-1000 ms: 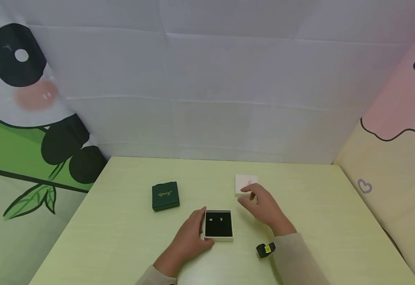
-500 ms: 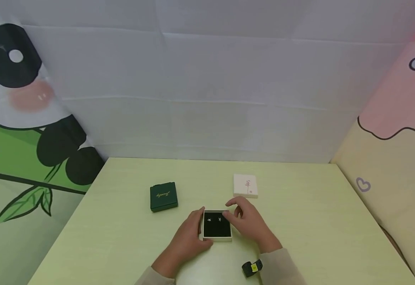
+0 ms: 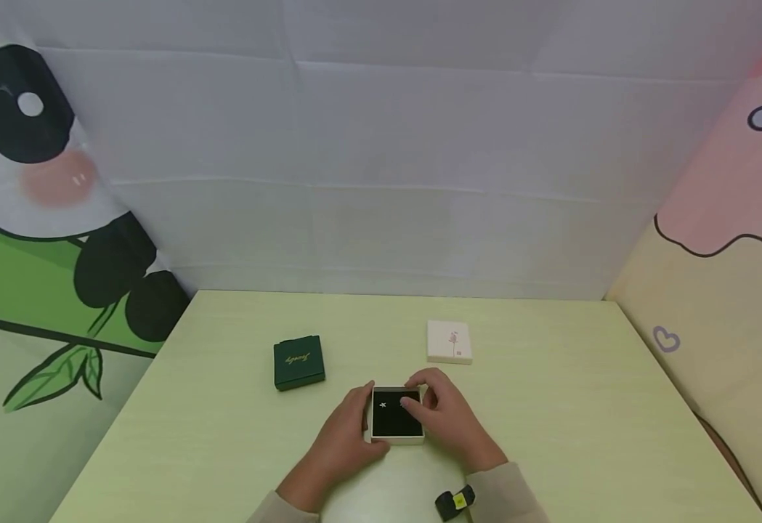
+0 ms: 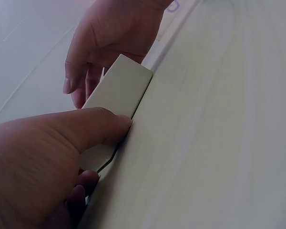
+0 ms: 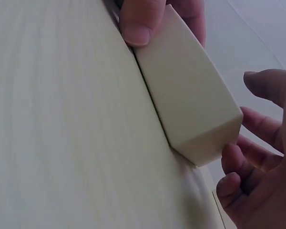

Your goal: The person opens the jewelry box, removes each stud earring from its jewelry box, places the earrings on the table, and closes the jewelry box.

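Note:
A small white jewelry box base [image 3: 397,440] sits on the table, and a black pad [image 3: 390,423] fills it. One star-shaped stud earring [image 3: 383,405] shows on the pad's left. My left hand [image 3: 346,439] grips the box along its left side, thumb at the near corner; in the left wrist view that thumb presses the pale wall [image 4: 119,88]. Over the box's right side is my right hand [image 3: 451,418], its thumb covering the spot of the second earring. The right wrist view has this thumb [image 5: 269,86] raised above the box, with lower fingers right at its end wall.
Behind the box, to the right, lies a white lid [image 3: 449,341] with a pink flower print. A dark green box [image 3: 298,362] with gold lettering is at the back left. A black wrist device [image 3: 455,503] with a yellow patch sits by the right sleeve.
My right hand has come left and nearer from beside the white lid to over the box, hiding the right earring. The left hand keeps its grip on the box.

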Available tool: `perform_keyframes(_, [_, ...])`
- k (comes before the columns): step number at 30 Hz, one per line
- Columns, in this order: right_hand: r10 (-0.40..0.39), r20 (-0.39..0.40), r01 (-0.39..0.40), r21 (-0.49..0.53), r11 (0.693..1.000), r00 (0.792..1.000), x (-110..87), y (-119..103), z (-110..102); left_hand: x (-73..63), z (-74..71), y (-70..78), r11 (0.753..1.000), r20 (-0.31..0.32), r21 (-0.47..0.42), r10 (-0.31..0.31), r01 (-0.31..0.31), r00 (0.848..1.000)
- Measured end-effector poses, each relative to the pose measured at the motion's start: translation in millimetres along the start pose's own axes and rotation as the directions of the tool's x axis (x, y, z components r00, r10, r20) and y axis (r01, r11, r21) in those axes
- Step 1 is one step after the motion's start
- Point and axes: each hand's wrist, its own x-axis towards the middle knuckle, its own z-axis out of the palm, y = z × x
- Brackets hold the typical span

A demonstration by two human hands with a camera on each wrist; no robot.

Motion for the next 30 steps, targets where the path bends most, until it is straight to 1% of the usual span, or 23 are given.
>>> perform_keyframes(5, [0.015,-0.008,-0.015,0.035,0.999,1.0,-2.0,4,6,-0.2,-0.8,1.2,1.0,0.001,0.009,0.01,-0.01,1.0])
perform_keyframes(9, [0.01,-0.039,-0.008,0.05,0.999,0.999,-3.7,8,11,0.0,0.3,1.0,1.0,0.008,0.011,0.01,-0.01,1.0])
perform_keyframes(12, [-0.018,-0.057,0.02,0.027,0.999,0.998,-4.7,10,14,-0.4,0.5,1.7,1.0,0.007,0.016,0.013,-0.013,1.0])
perform_keyframes(15, [-0.038,-0.059,0.037,-0.008,0.999,0.998,-5.0,10,16,-0.6,0.0,2.6,1.0,0.001,0.02,0.017,-0.017,1.0])
perform_keyframes(20, [-0.029,-0.072,0.027,-0.025,0.999,0.997,-3.9,9,18,-1.0,-2.0,5.0,1.0,-0.008,0.015,0.016,-0.016,1.0])
perform_keyframes(25, [-0.026,-0.082,0.024,-0.025,0.999,0.996,-2.5,9,17,-0.9,-2.8,6.1,1.0,0.0,0.015,0.008,-0.008,1.0])
perform_keyframes(30, [-0.011,-0.079,0.007,-0.05,0.999,0.997,-2.0,9,17,-1.0,-2.3,5.9,1.0,0.005,0.015,0.007,-0.007,1.0])
